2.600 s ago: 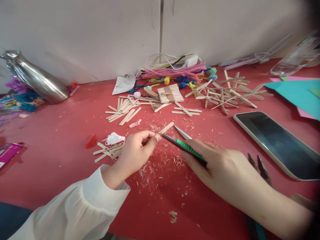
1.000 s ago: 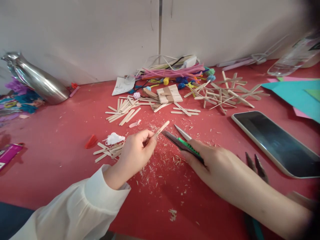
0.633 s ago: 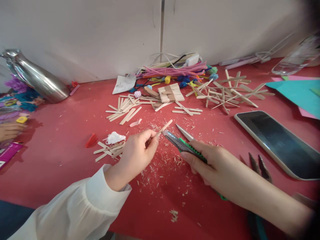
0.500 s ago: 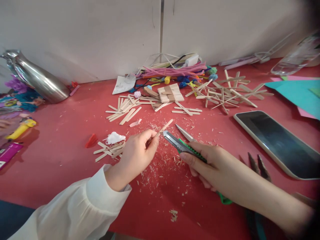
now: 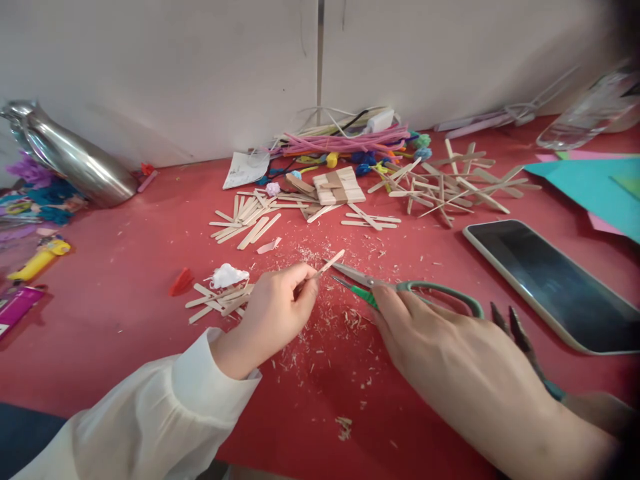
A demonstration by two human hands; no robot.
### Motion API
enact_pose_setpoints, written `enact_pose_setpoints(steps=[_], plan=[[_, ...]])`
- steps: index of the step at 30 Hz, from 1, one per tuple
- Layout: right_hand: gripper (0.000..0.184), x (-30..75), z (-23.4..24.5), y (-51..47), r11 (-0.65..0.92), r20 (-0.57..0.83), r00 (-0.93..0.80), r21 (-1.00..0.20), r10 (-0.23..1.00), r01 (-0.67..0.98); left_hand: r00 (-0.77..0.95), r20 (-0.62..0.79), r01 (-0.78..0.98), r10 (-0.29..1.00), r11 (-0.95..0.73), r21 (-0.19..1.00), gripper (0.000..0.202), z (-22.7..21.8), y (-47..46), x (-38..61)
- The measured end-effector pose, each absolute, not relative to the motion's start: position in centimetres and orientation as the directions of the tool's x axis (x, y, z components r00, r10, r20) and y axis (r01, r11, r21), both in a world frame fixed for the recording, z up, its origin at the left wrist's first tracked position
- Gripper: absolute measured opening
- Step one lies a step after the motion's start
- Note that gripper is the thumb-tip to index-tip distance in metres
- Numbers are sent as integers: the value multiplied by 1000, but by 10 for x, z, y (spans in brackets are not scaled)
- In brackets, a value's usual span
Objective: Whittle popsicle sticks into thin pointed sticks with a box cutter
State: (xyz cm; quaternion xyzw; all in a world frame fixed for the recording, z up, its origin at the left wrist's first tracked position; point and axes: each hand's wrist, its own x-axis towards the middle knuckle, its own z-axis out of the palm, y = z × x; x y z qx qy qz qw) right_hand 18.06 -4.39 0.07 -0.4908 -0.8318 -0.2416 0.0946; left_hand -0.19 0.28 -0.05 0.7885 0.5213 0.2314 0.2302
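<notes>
My left hand [image 5: 280, 307] pinches a slim wooden craft stick [image 5: 332, 263], its free end pointing up and to the right. Over the shavings, my right hand [image 5: 435, 347] is palm down, with fingers closed around a green utility knife [image 5: 366, 295]. The knife's thin blade points left, just below the stick; most of its handle is hidden under the hand. Scissors [image 5: 356, 275] with grey-green handles lie right beside those fingers, tips close to the stick. Whether the fingers touch the scissors, I cannot tell.
Wood shavings [image 5: 327, 327] litter the red table [image 5: 150, 360]. Craft sticks [image 5: 250, 217] lie beyond, near pipe cleaners [image 5: 345, 141] and a stick bundle [image 5: 340, 187]. A phone [image 5: 550, 280] and pliers [image 5: 520, 333] are at right. A metal jug [image 5: 85, 160] stands at left.
My right hand has rolled palm down, swinging the knife so its blade lies lower. The scissors have shifted left and their handles now show. My left hand has barely moved.
</notes>
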Motion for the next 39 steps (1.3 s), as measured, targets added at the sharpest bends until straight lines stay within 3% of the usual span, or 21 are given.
enact_pose_setpoints(steps=[3,6,8,13,18,24,34,39], plan=[[24,180,5,-44,357,417,-480,341,772,870,330,85,679,940,-299,671,21,0,4,-2],[24,184,2,-40,365,446,-452,270,773,891,308,44,624,950,-237,745,21,1,7,-4],[26,187,-1,-35,353,467,-371,129,802,927,281,11,596,960,-184,782,21,2,10,-6],[27,194,-1,-21,245,335,-107,-403,936,882,321,-55,547,946,-138,826,21,4,9,-7],[29,192,2,-16,139,169,-43,-606,985,783,376,-105,533,920,-123,837,21,6,5,-4],[28,191,3,-16,72,42,-61,-731,997,679,394,-101,436,914,-89,895,24,7,5,-5],[28,183,9,-22,21,-78,-128,-773,989,634,412,-129,129,902,82,988,19,-2,7,-3],[25,183,7,-23,36,-79,-154,-778,985,628,555,-186,178,811,102,979,23,-6,4,2]])
